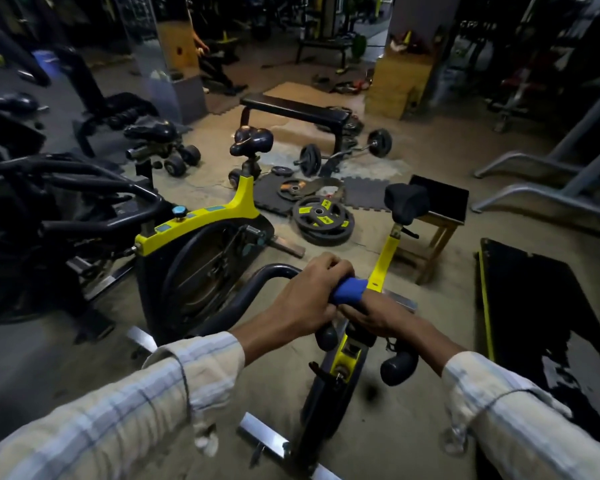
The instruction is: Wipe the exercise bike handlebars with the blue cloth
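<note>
Left hand (307,296) is clamped over the blue cloth (349,290) on the black handlebars (257,282); right hand (378,315) grips the bar just beside it. Yellow labels on the weight plates (323,216) are probably print, unreadable.

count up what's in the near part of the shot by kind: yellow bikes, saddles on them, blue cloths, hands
yellow exercise bikes: 2
black saddles on them: 2
blue cloths: 1
hands: 2, left hand and right hand, both at the cloth on the handlebars
total: 7
</note>
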Motion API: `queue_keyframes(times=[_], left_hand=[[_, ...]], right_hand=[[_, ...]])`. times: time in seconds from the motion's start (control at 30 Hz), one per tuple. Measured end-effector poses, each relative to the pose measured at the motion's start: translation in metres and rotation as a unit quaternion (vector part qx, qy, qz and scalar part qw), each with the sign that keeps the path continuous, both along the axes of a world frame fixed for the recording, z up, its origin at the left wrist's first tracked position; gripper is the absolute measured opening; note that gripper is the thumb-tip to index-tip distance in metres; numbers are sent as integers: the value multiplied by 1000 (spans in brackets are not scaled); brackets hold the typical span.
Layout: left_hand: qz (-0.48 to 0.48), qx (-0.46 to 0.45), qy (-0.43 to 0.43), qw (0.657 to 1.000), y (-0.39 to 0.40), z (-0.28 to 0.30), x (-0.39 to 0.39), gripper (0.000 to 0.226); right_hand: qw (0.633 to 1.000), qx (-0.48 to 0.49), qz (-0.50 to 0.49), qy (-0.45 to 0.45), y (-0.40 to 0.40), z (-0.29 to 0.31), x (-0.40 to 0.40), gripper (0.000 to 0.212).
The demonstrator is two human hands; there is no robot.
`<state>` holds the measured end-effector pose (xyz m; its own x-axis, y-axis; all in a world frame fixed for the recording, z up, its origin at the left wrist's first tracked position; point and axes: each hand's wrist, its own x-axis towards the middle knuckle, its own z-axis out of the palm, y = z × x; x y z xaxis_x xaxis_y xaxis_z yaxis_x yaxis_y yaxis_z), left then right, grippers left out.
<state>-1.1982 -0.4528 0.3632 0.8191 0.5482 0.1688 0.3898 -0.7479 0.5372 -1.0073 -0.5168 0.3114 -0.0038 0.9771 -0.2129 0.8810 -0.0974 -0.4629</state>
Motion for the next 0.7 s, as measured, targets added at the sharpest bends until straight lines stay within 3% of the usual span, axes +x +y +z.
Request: queue_keyframes(times=[0.07, 0.13, 0.23, 0.3, 0.4, 0.5, 0.63, 0.7], left_hand=[[-8, 30, -20, 999, 7, 4, -1, 51], [-7, 22, -44, 999, 14, 4, -1, 57], [-25, -6, -41, 999, 29, -7, 0, 59], [-10, -45, -47, 998, 40, -17, 5, 57], [-14, -116, -60, 991, 60, -18, 19, 59], [-145, -121, -30, 982, 91, -23, 26, 63], [-242, -78, 15, 967, 140, -38, 23, 91], [-266, -52, 62, 960, 149, -49, 19, 85]], right_hand=[[1000, 17, -16, 11, 4, -9, 8, 35], [994, 34, -71, 82, 1, -8, 7, 42], [965, 90, -126, 210, -2, 0, 11, 90], [960, 106, -123, 228, -4, 14, 4, 105], [947, 157, -156, 233, -3, 31, -9, 74], [929, 190, -234, 214, -10, 41, -27, 35], [904, 232, -352, 67, -18, 52, -58, 34], [873, 252, -417, 7, -20, 61, -78, 36]])
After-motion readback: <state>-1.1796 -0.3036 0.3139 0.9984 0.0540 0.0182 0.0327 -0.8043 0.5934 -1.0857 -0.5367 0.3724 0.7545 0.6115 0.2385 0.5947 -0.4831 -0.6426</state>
